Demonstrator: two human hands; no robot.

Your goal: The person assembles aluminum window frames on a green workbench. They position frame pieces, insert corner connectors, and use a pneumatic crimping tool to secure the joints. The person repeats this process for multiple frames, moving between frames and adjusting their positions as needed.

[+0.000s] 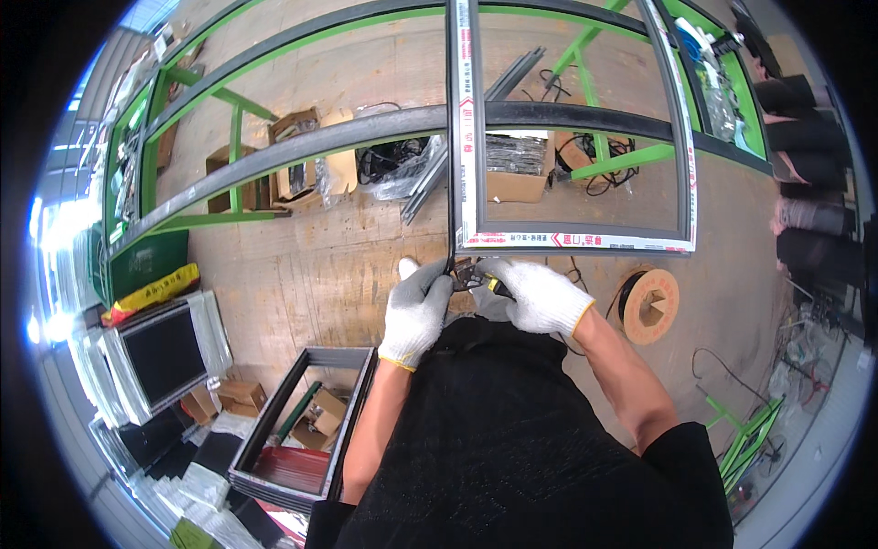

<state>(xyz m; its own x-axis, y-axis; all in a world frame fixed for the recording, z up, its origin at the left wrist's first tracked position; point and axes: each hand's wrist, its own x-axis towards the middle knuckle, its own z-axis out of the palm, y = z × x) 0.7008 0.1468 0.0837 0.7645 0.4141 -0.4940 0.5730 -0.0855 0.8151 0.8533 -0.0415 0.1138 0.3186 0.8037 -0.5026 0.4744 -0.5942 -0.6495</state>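
Observation:
My left hand point(413, 311), in a white knit glove with grey fingers, is closed around a thin black strip point(450, 183). The strip runs along the left side of a window frame point(576, 240) with printed white protective film, and hangs past its near left corner. My right hand point(540, 297), gloved the same way, grips a small hand tool with a black and yellow handle point(497, 285). The tool's dark head points left, close to the strip and my left fingers. Its exact kind is partly hidden by the glove.
The window frame lies on a green work stand with black-padded rails point(302, 151). Beneath it are cardboard boxes point(517, 183) and coiled black cables. A cardboard spool point(651, 306) sits on the floor at right. Another dark frame point(306, 425) and wrapped panels point(165, 352) are at left.

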